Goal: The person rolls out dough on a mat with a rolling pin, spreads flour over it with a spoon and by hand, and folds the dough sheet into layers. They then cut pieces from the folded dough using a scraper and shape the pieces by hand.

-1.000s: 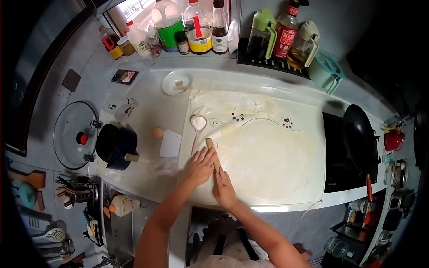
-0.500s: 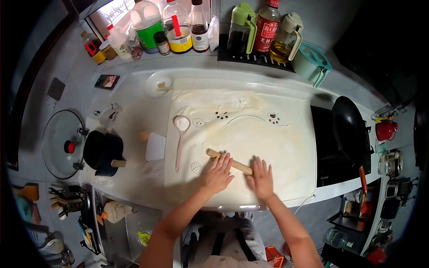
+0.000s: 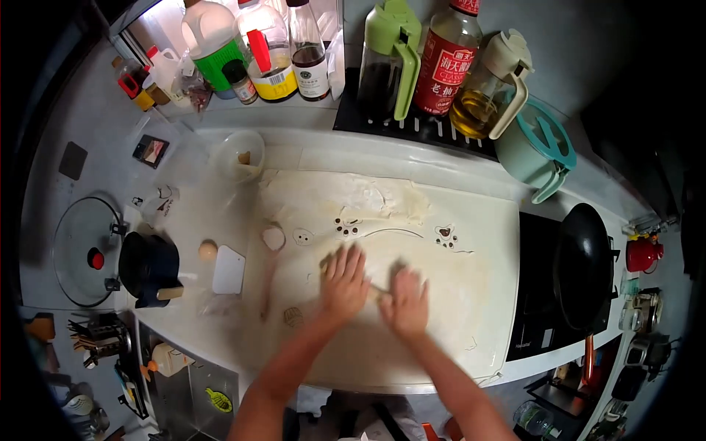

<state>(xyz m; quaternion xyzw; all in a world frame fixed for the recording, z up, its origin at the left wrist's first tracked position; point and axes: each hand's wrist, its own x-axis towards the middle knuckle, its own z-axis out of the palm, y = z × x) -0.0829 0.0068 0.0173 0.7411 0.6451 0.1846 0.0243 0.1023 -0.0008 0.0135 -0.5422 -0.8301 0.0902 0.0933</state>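
My left hand (image 3: 344, 284) lies over the left part of a wooden rolling pin (image 3: 376, 292), fingers stretched out and pointing away from me. My right hand (image 3: 406, 303), slightly blurred, rests flat at the pin's right end with its fingers apart. Between the hands only a short length of the pin shows; the rest is mostly covered. Beneath it spreads a pale, floury mat (image 3: 456, 316) with printed paw marks. A pink long-handled spoon (image 3: 269, 283) with white powder in its bowl lies left of my left hand.
Left of the mat are a white scraper (image 3: 229, 270), a round egg-like item (image 3: 208, 251) and a dark pot (image 3: 149, 266). A small bowl (image 3: 254, 151) stands behind. Bottles (image 3: 445, 62) line the back. A black wok (image 3: 586, 268) sits on the right hob.
Both hands and the rolling pin have moved away from me across the mat, closer to the printed paw marks. The view has shifted, with the back bottles appearing larger.
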